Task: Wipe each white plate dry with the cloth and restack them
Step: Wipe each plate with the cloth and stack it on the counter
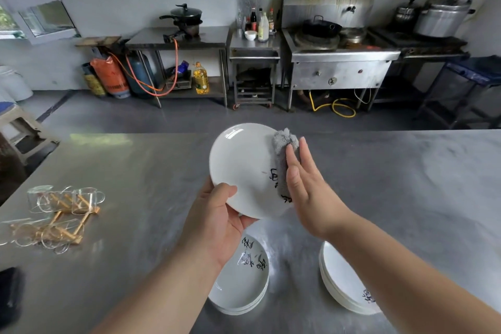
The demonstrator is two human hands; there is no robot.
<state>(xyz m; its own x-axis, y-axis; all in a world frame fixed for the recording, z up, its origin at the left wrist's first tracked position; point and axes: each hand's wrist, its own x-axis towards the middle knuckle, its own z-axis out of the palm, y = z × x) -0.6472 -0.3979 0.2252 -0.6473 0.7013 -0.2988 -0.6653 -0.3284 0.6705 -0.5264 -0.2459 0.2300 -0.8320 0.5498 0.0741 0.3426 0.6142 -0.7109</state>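
Plate [241,168] gripped at lower rim by left hand [217,214]; right hand [306,184] flat, pressing cloth [284,154] on face. Best: sweep whole face, turning plate.

Both arms are bare from the forearm down to the left hand [217,214] and the right hand [306,187], with slim fingers and short nails.

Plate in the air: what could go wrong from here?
1. The left hand grips the plate only at its lower rim, with the left stack below; a slip could drop it onto those plates.
2. The right hand presses the cloth with flat fingers, not gripping, so the cloth could slide off.
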